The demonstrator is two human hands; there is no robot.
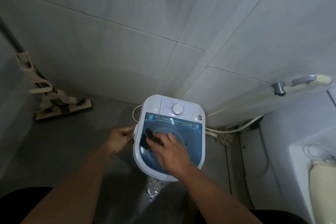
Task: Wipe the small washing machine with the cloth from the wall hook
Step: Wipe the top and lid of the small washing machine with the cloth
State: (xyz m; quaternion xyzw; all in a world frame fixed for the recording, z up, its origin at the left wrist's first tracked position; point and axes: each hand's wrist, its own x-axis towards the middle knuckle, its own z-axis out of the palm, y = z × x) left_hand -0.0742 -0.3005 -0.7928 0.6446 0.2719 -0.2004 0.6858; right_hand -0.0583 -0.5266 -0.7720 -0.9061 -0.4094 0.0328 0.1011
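A small white washing machine [198,111] with a blue see-through lid [189,132] and a round white dial [177,108] stands on the floor against the tiled wall. My right hand [172,152] lies flat on the lid and presses a dark cloth [150,137] against it; part of the cloth is hidden under my fingers. My left hand [120,137] grips the machine's left edge.
A squeeze mop [54,100] leans at the left wall. A white hose [234,129] runs along the floor behind the machine. A tap [279,87] sticks out of the wall at right, above a white fixture [309,151]. The floor in front is wet.
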